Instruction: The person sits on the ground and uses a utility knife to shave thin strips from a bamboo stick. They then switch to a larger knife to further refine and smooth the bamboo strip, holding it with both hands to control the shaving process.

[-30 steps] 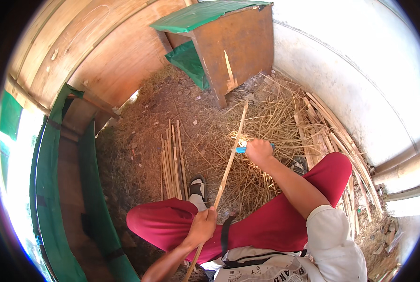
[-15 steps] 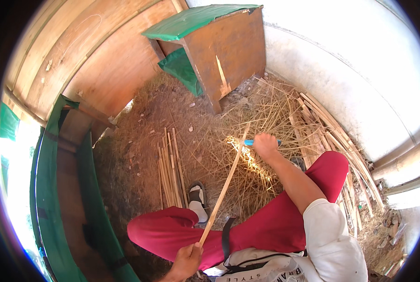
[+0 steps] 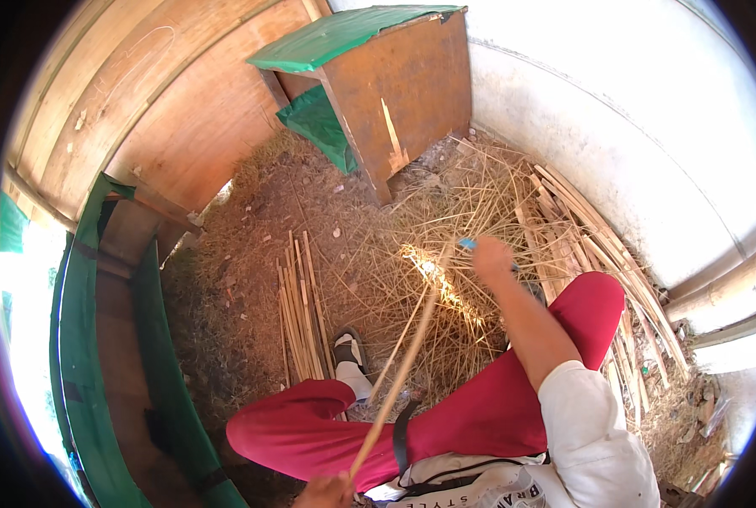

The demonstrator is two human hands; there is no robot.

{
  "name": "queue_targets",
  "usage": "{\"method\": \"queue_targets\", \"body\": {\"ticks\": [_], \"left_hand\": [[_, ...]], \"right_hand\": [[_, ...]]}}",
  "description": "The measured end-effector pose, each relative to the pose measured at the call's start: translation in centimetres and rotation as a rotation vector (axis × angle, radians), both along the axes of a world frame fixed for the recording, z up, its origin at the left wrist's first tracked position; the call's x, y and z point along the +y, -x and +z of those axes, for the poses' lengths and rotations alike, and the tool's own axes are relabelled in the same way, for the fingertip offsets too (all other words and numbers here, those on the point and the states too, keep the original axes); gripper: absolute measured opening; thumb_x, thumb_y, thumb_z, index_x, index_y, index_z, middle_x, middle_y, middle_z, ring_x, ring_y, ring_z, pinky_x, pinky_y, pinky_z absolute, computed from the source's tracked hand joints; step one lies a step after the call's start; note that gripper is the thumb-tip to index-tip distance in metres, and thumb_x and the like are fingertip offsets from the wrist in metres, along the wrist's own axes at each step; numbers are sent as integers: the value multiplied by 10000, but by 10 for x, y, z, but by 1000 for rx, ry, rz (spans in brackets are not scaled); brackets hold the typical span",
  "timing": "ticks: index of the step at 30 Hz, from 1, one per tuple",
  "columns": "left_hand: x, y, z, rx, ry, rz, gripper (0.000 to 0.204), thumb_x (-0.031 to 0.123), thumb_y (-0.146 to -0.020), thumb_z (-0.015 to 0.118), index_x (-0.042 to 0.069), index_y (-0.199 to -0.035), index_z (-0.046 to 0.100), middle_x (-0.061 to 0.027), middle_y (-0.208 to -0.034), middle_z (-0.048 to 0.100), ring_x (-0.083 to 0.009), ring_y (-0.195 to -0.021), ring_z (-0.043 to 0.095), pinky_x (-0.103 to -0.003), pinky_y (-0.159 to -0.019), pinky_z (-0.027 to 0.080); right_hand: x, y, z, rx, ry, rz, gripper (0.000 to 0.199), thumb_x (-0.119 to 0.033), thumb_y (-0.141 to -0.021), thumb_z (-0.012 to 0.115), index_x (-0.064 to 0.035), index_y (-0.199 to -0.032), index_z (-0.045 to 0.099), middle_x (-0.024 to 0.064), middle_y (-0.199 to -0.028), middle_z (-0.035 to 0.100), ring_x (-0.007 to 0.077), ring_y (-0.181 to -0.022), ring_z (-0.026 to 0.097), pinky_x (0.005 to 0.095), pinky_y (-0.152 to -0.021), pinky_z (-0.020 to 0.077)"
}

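My left hand [image 3: 325,491], at the lower edge, is closed around the near end of a long, pale bamboo strip [image 3: 388,405]. The strip slants up and away across my lap, its far part blurred. A thinner sliver [image 3: 401,345] runs close along its left side; whether the two are joined I cannot tell. My right hand [image 3: 492,258] is closed on a blue-handled tool [image 3: 467,243], of which only a blue end shows beyond the fist. This fist is near the strip's far end, above a heap of thin shavings [image 3: 446,313]. The tool's working part cannot be made out.
Several cut strips [image 3: 297,305] lie on the dirt floor by my left foot [image 3: 351,356]. Longer split pieces [image 3: 598,245] are piled along the white wall on the right. A wooden stand with a green top [image 3: 403,93] stands ahead; a green-covered bench [image 3: 162,339] is at left.
My right hand has shifted slightly right, away from the strip. My left hand has dropped lower toward the bottom edge, drawing the strip nearer. A thin sliver now shows beside the strip.
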State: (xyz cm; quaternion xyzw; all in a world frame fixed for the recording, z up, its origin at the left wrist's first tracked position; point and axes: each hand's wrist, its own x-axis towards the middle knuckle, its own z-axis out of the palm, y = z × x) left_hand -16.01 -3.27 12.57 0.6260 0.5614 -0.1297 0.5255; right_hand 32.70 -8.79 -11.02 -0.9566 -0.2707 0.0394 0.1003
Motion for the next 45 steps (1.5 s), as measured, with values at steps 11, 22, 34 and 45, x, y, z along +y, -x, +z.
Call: {"method": "queue_targets", "body": {"ticks": [11, 22, 34, 45], "left_hand": [[37, 16, 26, -100, 52, 79, 405, 400, -1048, 427, 91, -790, 472, 37, -570, 371, -67, -453, 350, -250, -404, 279], [65, -55, -44, -500, 981, 272, 415, 433, -1056, 361, 137, -770, 415, 70, -549, 271, -53, -436, 229, -221, -369, 199], [65, -55, -61, -581, 1229, 234, 391, 428, -1011, 472, 150, -744, 412, 88, -533, 291, -32, -419, 255, -207, -364, 217], [67, -48, -75, -634, 1400, 180, 393, 381, -1038, 428, 103, -761, 431, 83, -528, 286, -36, -413, 249, -208, -370, 211]], "right_hand": [[-17, -10, 31, 284, -243, -284, 181, -132, -830, 668, 45, -796, 693, 224, -828, 693, 355, -756, 705, 448, -671, 559], [-20, 81, 161, 879, -754, 15, 416, -331, -941, 669, -92, -632, 528, -30, -526, 431, 70, -449, 327, 299, -423, 263], [0, 93, 153, 900, -1023, 125, 403, -381, -927, 668, 14, -856, 703, 60, -644, 631, 79, -507, 450, 301, -459, 346], [-6, 96, 164, 1055, -1198, 216, 232, -232, -875, 761, -1, -893, 738, 59, -727, 698, 71, -597, 556, 251, -525, 382]]}}
